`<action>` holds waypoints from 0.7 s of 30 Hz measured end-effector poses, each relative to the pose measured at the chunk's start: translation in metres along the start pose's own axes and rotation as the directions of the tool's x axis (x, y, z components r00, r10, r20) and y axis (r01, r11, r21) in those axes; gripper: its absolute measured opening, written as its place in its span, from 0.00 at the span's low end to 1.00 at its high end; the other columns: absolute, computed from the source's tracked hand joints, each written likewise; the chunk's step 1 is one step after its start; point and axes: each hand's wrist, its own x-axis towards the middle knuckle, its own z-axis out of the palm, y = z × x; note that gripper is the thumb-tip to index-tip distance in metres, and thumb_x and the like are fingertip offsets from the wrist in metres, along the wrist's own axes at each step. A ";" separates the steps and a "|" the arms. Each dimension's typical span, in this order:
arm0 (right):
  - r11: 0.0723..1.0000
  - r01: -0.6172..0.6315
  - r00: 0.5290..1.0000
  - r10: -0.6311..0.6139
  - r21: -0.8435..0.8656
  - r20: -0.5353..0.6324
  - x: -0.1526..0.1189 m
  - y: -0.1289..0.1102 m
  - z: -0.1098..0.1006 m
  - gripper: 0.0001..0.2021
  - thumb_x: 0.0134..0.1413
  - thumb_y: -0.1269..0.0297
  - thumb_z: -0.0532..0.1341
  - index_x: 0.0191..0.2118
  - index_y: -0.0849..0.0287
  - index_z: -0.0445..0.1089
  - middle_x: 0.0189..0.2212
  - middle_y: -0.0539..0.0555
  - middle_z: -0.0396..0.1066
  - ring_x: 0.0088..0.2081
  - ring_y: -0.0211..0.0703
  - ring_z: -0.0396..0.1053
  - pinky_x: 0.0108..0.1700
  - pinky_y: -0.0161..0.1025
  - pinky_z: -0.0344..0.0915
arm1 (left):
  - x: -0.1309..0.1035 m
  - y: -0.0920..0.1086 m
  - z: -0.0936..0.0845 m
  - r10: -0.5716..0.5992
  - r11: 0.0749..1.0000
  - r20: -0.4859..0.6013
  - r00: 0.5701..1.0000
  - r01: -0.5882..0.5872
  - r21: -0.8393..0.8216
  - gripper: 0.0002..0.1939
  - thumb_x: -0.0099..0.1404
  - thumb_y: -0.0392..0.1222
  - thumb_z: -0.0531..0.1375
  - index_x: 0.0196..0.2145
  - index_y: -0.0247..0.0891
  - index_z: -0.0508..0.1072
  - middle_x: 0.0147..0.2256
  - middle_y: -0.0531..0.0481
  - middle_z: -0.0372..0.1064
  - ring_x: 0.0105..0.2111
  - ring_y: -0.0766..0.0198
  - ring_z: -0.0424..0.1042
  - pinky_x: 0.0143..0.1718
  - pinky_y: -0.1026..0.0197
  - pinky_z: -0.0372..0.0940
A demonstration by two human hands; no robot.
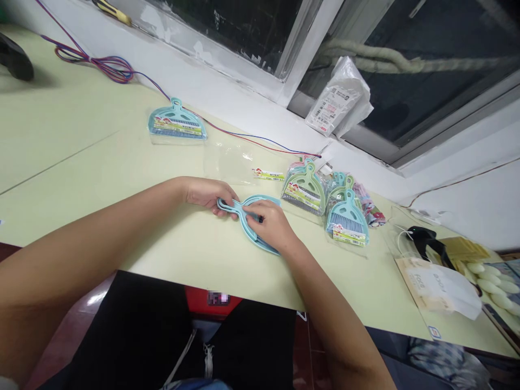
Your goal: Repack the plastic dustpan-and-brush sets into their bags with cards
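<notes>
A light blue dustpan with a matching hand brush nested against it lies just over the table in front of me, its handle pointing left. My left hand grips the handle end, fingers curled round it. Over the pan's middle, my right hand is closed on the brush and pan, hiding much of both. Behind them lie a clear plastic bag and a printed label strip.
A bagged blue dustpan set sits back left. To the right are packed green and blue sets. A coiled cable runs along the wall. A paper bag lies far right; a wrapped package leans at the window.
</notes>
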 end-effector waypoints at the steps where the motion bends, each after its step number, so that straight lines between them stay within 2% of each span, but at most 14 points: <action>1: 1.000 -0.001 1.000 0.001 -0.006 0.007 0.000 0.001 0.000 0.15 0.59 0.72 0.63 0.49 0.51 0.81 0.44 0.54 0.80 0.47 0.48 0.74 0.53 0.46 0.69 | 0.000 0.000 0.001 0.006 1.000 -0.002 1.000 -0.006 0.010 0.17 0.64 0.44 0.61 0.46 0.34 0.81 0.45 0.37 0.77 0.29 0.65 0.68 0.30 0.63 0.62; 9: 0.999 0.008 0.999 -0.006 -0.040 0.031 -0.001 0.002 0.002 0.14 0.60 0.71 0.63 0.48 0.51 0.82 0.46 0.54 0.80 0.48 0.48 0.75 0.54 0.46 0.69 | 0.000 0.002 0.003 -0.007 0.999 -0.026 1.000 0.008 0.033 0.15 0.62 0.41 0.63 0.45 0.35 0.82 0.45 0.38 0.78 0.30 0.66 0.68 0.29 0.64 0.60; 17: 1.000 0.024 0.999 -0.023 -0.011 0.047 0.000 -0.002 -0.009 0.13 0.60 0.69 0.63 0.48 0.53 0.80 0.47 0.53 0.80 0.49 0.49 0.75 0.56 0.47 0.68 | 0.000 0.000 0.000 -0.010 0.993 -0.049 0.999 0.015 0.113 0.14 0.67 0.49 0.62 0.39 0.35 0.81 0.39 0.41 0.75 0.27 0.68 0.64 0.27 0.64 0.59; 19: 1.000 -0.002 1.000 0.002 -0.005 0.003 0.000 -0.001 -0.013 0.11 0.61 0.68 0.62 0.47 0.53 0.80 0.45 0.52 0.81 0.46 0.48 0.76 0.53 0.46 0.69 | 0.000 -0.002 -0.002 -0.009 0.987 -0.057 0.998 0.018 0.161 0.16 0.67 0.52 0.62 0.37 0.36 0.80 0.37 0.42 0.74 0.26 0.69 0.63 0.26 0.64 0.58; 21: 0.999 -0.051 0.994 0.051 0.005 -0.097 0.001 0.004 -0.018 0.11 0.63 0.66 0.60 0.45 0.53 0.79 0.43 0.53 0.81 0.42 0.46 0.76 0.50 0.45 0.70 | -0.001 -0.003 -0.004 -0.009 0.979 -0.071 0.997 0.024 0.203 0.17 0.67 0.54 0.62 0.36 0.36 0.79 0.35 0.43 0.74 0.25 0.69 0.63 0.26 0.64 0.58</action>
